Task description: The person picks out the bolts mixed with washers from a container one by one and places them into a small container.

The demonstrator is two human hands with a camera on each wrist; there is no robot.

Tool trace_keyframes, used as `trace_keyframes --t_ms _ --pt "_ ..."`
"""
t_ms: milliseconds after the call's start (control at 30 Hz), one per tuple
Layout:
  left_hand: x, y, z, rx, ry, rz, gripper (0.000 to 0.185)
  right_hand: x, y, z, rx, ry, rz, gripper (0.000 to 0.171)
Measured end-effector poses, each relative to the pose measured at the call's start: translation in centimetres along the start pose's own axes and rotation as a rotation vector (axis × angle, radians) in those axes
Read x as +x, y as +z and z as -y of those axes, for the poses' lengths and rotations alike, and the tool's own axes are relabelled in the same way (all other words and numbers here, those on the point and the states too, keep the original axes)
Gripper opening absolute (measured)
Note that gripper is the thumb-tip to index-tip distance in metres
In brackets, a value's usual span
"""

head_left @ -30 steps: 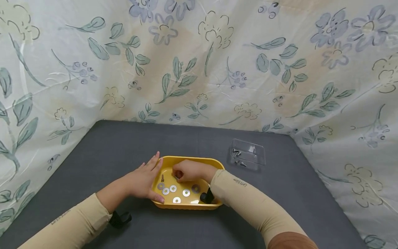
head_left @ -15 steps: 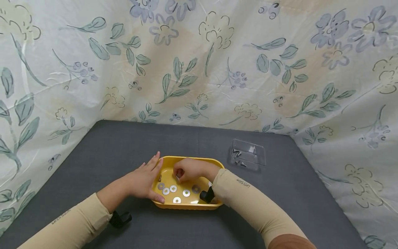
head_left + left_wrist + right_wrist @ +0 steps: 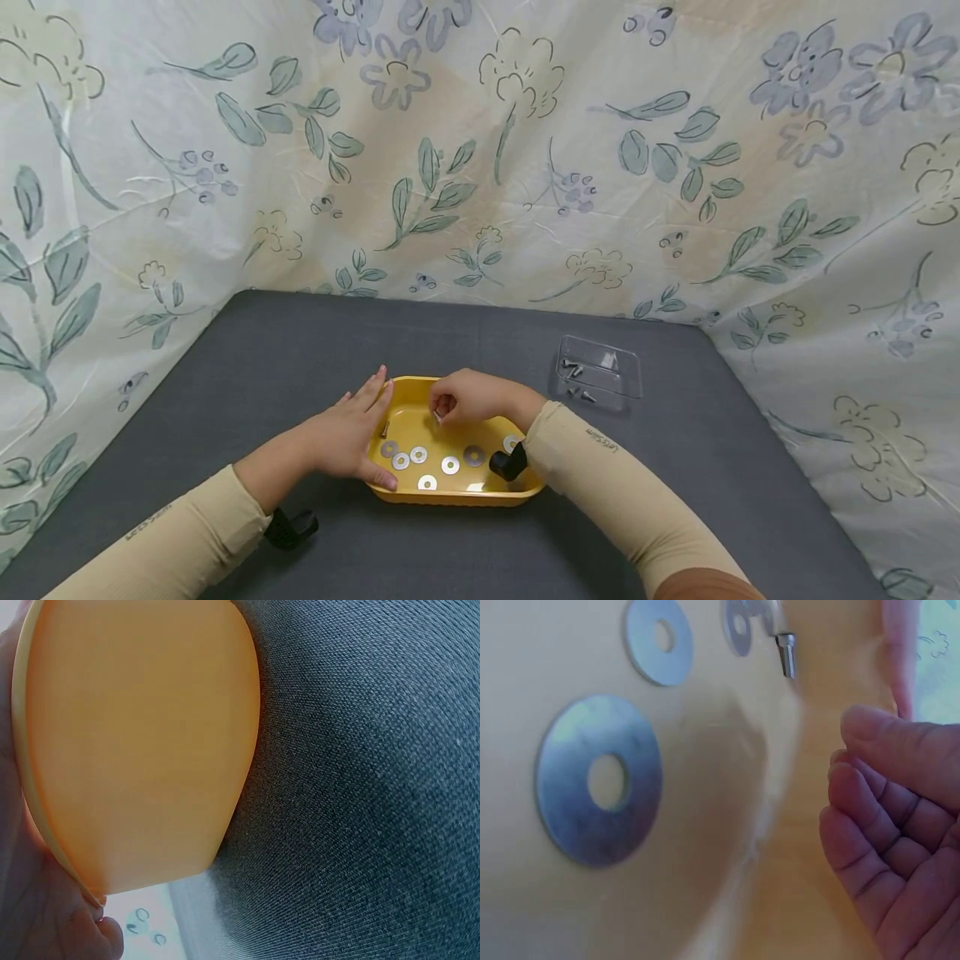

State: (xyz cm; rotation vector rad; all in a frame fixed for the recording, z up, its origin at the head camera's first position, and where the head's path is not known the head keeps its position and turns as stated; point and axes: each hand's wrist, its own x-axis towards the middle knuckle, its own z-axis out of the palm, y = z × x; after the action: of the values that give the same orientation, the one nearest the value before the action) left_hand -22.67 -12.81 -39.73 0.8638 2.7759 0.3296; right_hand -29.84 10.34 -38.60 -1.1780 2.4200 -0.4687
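A yellow tray (image 3: 480, 498) stands on the table with several flat metal washers (image 3: 450, 465) lying in it. One screw (image 3: 385, 429) is near its left wall and also appears as a screw (image 3: 786, 654) in the right wrist view. My left hand (image 3: 341, 437) rests on the tray's left rim, fingers extended and thumb over the near corner. Above the tray's far side, my right hand (image 3: 476, 398) pinches a small silvery metal piece (image 3: 437, 416); its kind is mostly hidden by the fingers. In the right wrist view the thumb and curled fingers cover that piece.
Behind the tray to the right lies a clear plastic box (image 3: 600, 367) with several small screws (image 3: 573, 371) in it. A dark grey cloth (image 3: 480, 333) covers the table. Floral curtains (image 3: 487, 167) hang around the back and sides.
My right hand has risen off the tray floor and moved right and toward the far rim with the small silvery piece. The screw by the left wall has shifted slightly left. My left hand stays put.
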Motion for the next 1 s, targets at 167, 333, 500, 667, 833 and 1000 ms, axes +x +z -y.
trace_keyframes --t_ms 167,333,500,667,833,1000 --pt "0.0 -0.1 -0.1 0.001 -0.005 -0.001 0.131 -0.4 -0.7 -0.2 0.030 0.008 -0.023 0.010" --pt "0.0 -0.1 -0.1 0.004 -0.004 -0.004 0.131 -0.9 -1.2 -0.2 0.061 -0.004 -0.042 0.011" --pt "0.0 0.0 0.0 0.002 -0.001 -0.007 0.131 -1.5 -1.9 -0.3 0.081 0.008 -0.058 0.015" --pt "0.1 0.0 0.0 0.011 -0.011 -0.004 0.132 -2.2 -2.8 -0.4 0.107 0.045 -0.072 0.017" --pt "0.2 0.1 0.1 0.013 -0.014 0.000 0.133 -2.9 -3.8 -0.4 0.126 0.069 -0.098 0.014" --pt "0.1 0.1 0.1 0.015 -0.007 0.000 0.132 -3.3 -4.4 -0.8 0.129 0.075 -0.116 0.017"
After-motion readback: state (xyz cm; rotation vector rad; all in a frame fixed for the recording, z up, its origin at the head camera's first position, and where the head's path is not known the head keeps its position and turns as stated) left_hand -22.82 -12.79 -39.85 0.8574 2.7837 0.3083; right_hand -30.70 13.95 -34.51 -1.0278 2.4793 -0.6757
